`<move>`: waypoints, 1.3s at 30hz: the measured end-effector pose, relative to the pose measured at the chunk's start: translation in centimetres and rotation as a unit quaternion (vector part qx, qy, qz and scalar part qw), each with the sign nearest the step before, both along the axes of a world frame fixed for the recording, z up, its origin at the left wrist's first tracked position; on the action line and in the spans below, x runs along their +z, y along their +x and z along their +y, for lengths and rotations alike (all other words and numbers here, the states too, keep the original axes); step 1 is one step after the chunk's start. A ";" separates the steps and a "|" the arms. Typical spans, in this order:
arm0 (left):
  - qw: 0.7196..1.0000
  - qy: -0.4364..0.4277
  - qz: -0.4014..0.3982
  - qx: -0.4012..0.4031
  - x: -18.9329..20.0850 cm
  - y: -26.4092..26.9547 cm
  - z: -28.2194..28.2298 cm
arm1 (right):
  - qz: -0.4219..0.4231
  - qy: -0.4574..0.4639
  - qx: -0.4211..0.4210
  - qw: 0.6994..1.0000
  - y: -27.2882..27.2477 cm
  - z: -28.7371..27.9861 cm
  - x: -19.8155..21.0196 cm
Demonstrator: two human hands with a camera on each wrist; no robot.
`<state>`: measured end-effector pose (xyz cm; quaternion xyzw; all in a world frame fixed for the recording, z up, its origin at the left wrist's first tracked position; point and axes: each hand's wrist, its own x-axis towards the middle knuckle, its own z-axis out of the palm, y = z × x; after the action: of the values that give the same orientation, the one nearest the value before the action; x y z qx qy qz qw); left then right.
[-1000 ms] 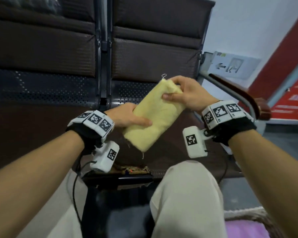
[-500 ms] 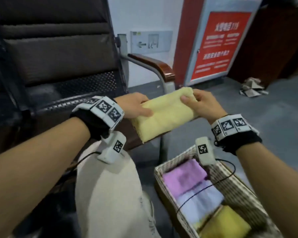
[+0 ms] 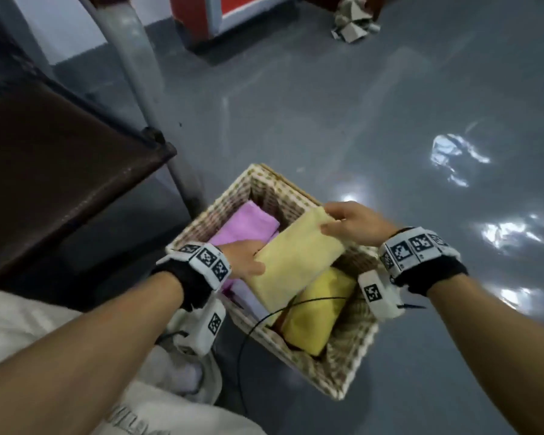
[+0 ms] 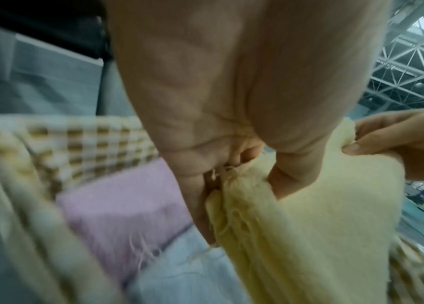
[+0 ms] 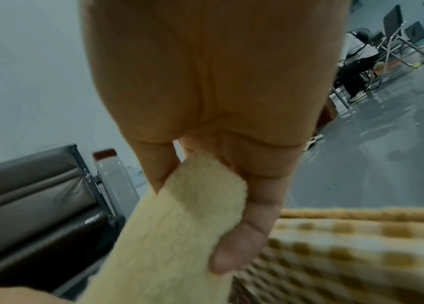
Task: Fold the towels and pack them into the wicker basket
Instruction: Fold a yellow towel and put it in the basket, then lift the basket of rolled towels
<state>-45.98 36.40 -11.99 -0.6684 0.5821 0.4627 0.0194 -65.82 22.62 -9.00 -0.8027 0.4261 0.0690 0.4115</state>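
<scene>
Left to right: dark bench seat (image 3: 60,171); left hand (image 3: 244,259) and right hand (image 3: 352,222) pinch ends of folded pale-yellow towel (image 3: 296,257) above wicker basket (image 3: 336,378) on glossy grey floor (image 3: 390,105). Pink towel (image 3: 248,226) and yellow towel (image 3: 314,315) already packed; pale-yellow not yet released. Task judged well advanced. Crumpled paper (image 3: 354,22) far right.

Grey glossy floor (image 3: 343,120) with bright light reflections at right. Dark brown padded seat (image 3: 60,171) at left, beside its grey metal leg (image 3: 132,48). Crumpled paper (image 3: 354,18) at far right, near a red-and-white stand (image 3: 208,14).
</scene>
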 end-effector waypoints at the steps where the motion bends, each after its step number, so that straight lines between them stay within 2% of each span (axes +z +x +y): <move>1: 1.000 0.015 0.010 -0.016 -1.1 -1.1 0.3 | 0.043 0.005 0.017 0.999 -0.6 0.2 -0.7; 5: 0.992 0.079 0.056 -0.076 -4.0 -4.3 2.3 | 0.133 0.016 0.051 0.990 -1.5 1.8 -2.9; 7: 0.990 0.077 0.077 -0.092 -4.6 -5.1 3.2 | 0.184 -0.005 0.083 0.979 -1.2 2.7 -4.1; 9: 0.994 0.055 0.054 -0.077 -4.6 -5.3 3.5 | 0.222 -0.038 0.124 0.966 -0.9 3.4 -5.0; 14: 1.000 -0.010 0.004 0.007 -1.9 -3.9 3.4 | 0.277 -0.083 0.141 0.947 -0.4 4.3 -4.6; 18: 0.992 -0.107 -0.002 0.063 3.0 -1.2 3.5 | 0.209 -0.165 0.085 0.960 0.8 5.0 -0.9; 23: 0.951 -0.215 0.111 0.194 11.2 2.5 3.3 | 0.069 -0.203 0.051 0.975 4.9 5.9 5.5; 26: 0.933 -0.238 0.145 0.226 14.5 4.8 3.1 | 0.027 -0.222 0.040 0.974 8.3 5.7 7.7; 30: 0.931 -0.217 0.164 0.245 16.2 8.5 2.4 | 0.006 -0.203 0.028 0.979 13.4 4.9 7.5; 33: 0.911 -0.195 0.246 0.267 16.4 11.5 0.9 | -0.005 -0.169 0.009 0.986 16.8 3.9 5.7; 35: 0.903 -0.195 0.263 0.277 15.9 13.8 -0.7 | -0.023 -0.145 -0.012 0.989 19.1 2.8 4.2; 39: 0.909 -0.173 0.262 0.273 13.7 18.4 -4.1 | -0.029 -0.077 -0.084 0.993 22.9 0.8 1.9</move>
<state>-27.54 32.34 1.72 -0.6485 0.4320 0.5010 -0.3766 -42.97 23.41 -7.12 -0.7953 0.4838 -0.0222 0.3646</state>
